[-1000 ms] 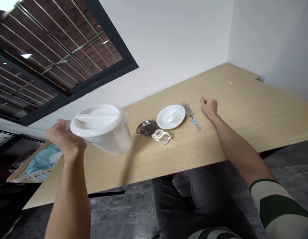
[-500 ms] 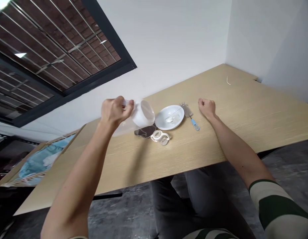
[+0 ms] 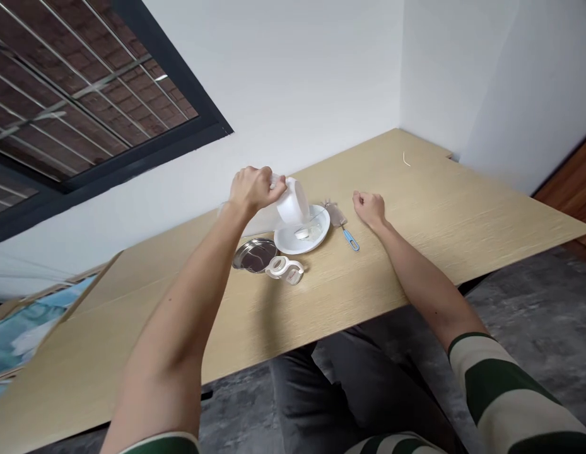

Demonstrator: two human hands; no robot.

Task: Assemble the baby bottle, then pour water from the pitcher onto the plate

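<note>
My left hand (image 3: pixel 257 189) is wrapped around the handle of a white translucent plastic jug (image 3: pixel 293 203). The jug is tipped, its mouth facing down over a white oval bowl (image 3: pixel 286 241). Inside the bowl lies a small white object (image 3: pixel 302 234), with something clear and shiny beside it. My right hand (image 3: pixel 369 207) rests on the table as a loose fist, with nothing seen in it. Between that fist and the bowl is a blue-handled utensil (image 3: pixel 350 239) with a flat, see-through-looking head.
A round steel dish (image 3: pixel 245 260) stands left of the bowl, and a white ring-shaped plastic piece (image 3: pixel 286 270) sits in front. A thin pale strip (image 3: pixel 406 160) lies farther back on the wooden table (image 3: pixel 444 221). A barred window (image 3: pixel 84 94) is at upper left.
My left hand has carried the jug rightward, from beside the bowl to over it, and tipped it further down. The whole view has shifted slightly; my right fist stays on the table.
</note>
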